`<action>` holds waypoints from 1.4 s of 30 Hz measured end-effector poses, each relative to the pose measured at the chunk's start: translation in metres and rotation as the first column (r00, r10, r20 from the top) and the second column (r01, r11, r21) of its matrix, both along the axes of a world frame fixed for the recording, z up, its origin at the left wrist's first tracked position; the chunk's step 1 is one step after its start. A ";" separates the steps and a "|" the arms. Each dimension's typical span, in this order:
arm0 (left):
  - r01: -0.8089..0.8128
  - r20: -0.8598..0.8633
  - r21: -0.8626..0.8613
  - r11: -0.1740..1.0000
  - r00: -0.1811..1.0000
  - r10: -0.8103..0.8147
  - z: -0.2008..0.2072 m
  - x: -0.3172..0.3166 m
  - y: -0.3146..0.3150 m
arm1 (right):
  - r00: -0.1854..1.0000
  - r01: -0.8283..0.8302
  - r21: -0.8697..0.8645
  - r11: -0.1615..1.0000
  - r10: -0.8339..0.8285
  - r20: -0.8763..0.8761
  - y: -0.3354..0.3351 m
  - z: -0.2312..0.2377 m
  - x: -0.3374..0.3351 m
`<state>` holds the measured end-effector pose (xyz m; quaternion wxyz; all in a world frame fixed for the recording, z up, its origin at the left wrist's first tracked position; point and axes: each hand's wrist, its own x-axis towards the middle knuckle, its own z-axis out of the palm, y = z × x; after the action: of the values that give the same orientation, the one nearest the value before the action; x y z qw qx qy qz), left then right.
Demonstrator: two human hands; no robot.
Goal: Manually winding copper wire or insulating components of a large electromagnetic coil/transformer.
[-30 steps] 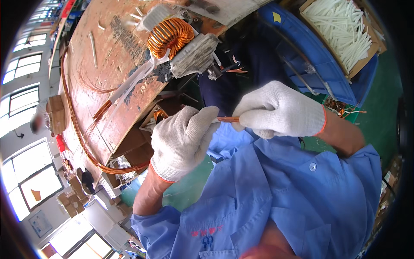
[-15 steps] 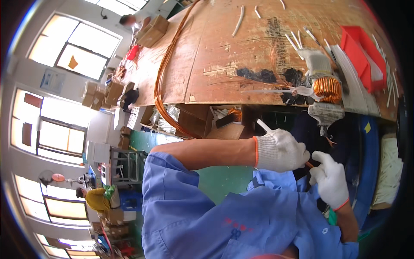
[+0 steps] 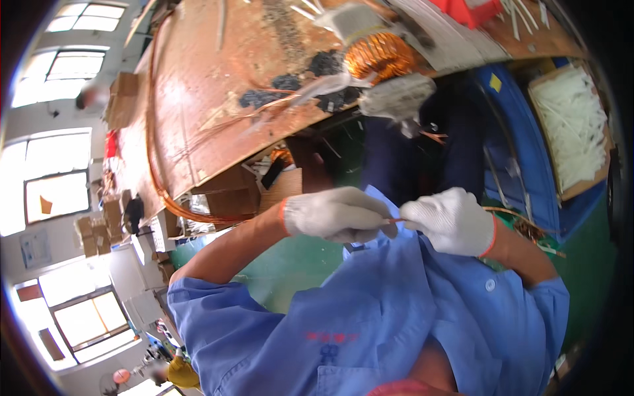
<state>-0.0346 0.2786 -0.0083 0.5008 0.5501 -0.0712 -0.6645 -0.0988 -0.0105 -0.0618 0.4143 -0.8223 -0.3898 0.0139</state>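
My left hand [image 3: 337, 214] and my right hand [image 3: 449, 221], both in white knit gloves with orange cuffs, meet before my chest. Between their fingertips runs a short bit of thin copper wire [image 3: 396, 221], and both sets of fingers are closed on it. The rest of that wire is hidden by the gloves. Beyond my hands, at the table's near edge, a ring-shaped coil of copper wire [image 3: 380, 58] sits in a clamp-like holder wrapped in clear plastic [image 3: 397, 98]. Neither hand touches the coil.
A worn wooden table [image 3: 198, 86] carries a long copper wire bundle [image 3: 151, 125], black lumps [image 3: 327, 63] and a red bin [image 3: 465, 10]. A box of white tubes [image 3: 571, 119] stands at right. Cardboard boxes [image 3: 228, 195] lie under the table.
My hands have moved left and drawn level with each other; my right fingers, spread before, are now closed on the wire. The white tube that stuck out by my left hand no longer shows. The view has turned.
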 end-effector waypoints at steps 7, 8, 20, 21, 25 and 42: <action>0.048 0.337 -0.028 0.998 0.941 -0.036 -0.010 -0.010 -0.008 | 0.991 -0.008 -0.039 0.999 0.003 -0.130 -0.004 -0.002 0.000; 0.068 0.499 -0.055 0.996 0.866 -0.032 -0.011 -0.016 -0.010 | 0.986 -0.026 -0.083 0.996 0.012 -0.166 -0.004 -0.003 -0.001; 0.243 0.937 0.295 0.924 0.117 -0.330 -0.009 -0.026 -0.018 | 0.700 0.165 0.140 0.976 -0.016 -0.714 0.012 -0.024 -0.022; 0.213 0.938 0.280 0.936 0.149 -0.314 -0.010 -0.019 -0.014 | 0.674 0.181 0.170 0.969 0.004 -0.738 0.011 -0.027 -0.025; 0.145 0.896 0.219 0.965 0.361 -0.257 -0.015 -0.013 -0.006 | 0.763 0.157 0.089 0.984 -0.063 -0.643 0.002 -0.034 -0.038; 0.216 0.846 0.169 0.962 0.469 -0.254 -0.019 -0.045 -0.025 | 0.907 0.012 0.052 0.999 0.011 -0.422 0.013 -0.034 -0.054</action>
<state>-0.0799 0.2540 -0.0278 0.2920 0.8013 -0.3722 -0.3661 -0.1531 0.0025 -0.0956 0.5106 -0.7887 -0.2909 0.1807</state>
